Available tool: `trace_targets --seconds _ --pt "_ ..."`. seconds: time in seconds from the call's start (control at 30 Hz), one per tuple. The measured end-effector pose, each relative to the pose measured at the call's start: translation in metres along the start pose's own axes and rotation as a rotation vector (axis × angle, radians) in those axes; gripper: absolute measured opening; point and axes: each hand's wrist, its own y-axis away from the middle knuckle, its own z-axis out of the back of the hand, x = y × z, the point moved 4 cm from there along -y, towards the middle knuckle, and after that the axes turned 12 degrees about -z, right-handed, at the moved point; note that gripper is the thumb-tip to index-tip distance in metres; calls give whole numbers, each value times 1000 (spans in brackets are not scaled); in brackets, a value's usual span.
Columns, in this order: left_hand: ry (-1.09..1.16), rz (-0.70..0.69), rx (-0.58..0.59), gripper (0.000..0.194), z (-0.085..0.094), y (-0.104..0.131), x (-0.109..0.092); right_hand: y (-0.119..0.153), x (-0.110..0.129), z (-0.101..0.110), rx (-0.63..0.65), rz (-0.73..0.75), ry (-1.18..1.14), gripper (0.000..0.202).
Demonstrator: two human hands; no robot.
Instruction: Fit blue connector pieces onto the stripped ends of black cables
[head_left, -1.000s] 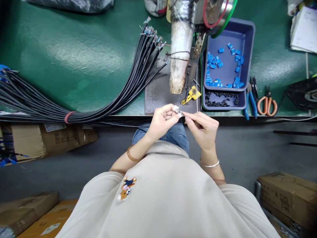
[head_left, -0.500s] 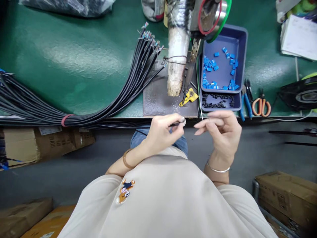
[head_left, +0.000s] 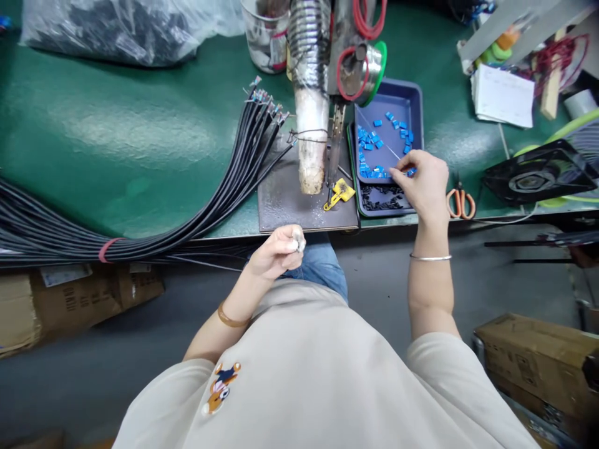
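Note:
My left hand (head_left: 276,252) is closed in front of the bench edge, its fingertips pinching a black cable's end with a small whitish-metallic tip (head_left: 298,239). Most of that cable is hidden by the hand. Over the near right corner of the blue-grey tray (head_left: 418,103), my right hand (head_left: 423,181) pinches a thin silvery wire (head_left: 392,152) between thumb and fingers. The wire slants up and left across the tray. Small blue connector pieces (head_left: 374,140) are scattered in it. Small black pieces (head_left: 384,198) lie in the compartment nearer me.
A soldering stand with a wire spool (head_left: 372,75) and a taped hose (head_left: 312,125) rises above a dark plate (head_left: 281,206), which carries a yellow tag (head_left: 340,193). Black cables (head_left: 187,224) lie bundled at left. Orange-handled scissors (head_left: 461,202) and a fan (head_left: 538,174) are at right.
My right hand has moved forward and up from beside the left hand to over the tray, with the thin wire. The left hand has stayed low, still pinching the cable end. The view has shifted.

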Motion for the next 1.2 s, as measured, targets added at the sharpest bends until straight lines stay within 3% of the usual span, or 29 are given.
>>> trace_targets --seconds 0.1,0.2,0.33,0.57,0.67,0.77,0.9,0.97,1.0,1.1,1.2 --pt "76 12 -158 27 4 3 2 -16 -2 -16 129 71 -54 15" --pt "113 33 -208 22 1 1 1 -27 0 -25 188 128 -66 18" --pt "77 42 -175 19 -4 -6 -1 -36 1 -22 82 139 -4 18" --pt "-114 -17 -209 16 -9 -12 0 -34 11 -28 60 225 156 12" --pt "-205 -112 -246 18 -14 -15 -1 -37 15 -29 26 175 157 16" --pt "-260 -166 -257 19 -19 -17 -2 -36 15 -16 -22 76 41 25" --pt "-304 -230 -265 16 -24 -19 -4 -3 28 16 -126 64 -80 26" --pt "-322 -253 -269 15 -25 -21 -5 27 39 26 -79 31 -416 19" --pt "-331 -260 -271 15 -25 -22 -5 44 45 25 18 -13 -619 15" --pt "-343 -270 -287 16 -25 -25 -4 93 72 16 136 27 -714 14" --pt "-341 -284 -292 17 -24 -28 -2 127 91 9 -41 171 -655 11"
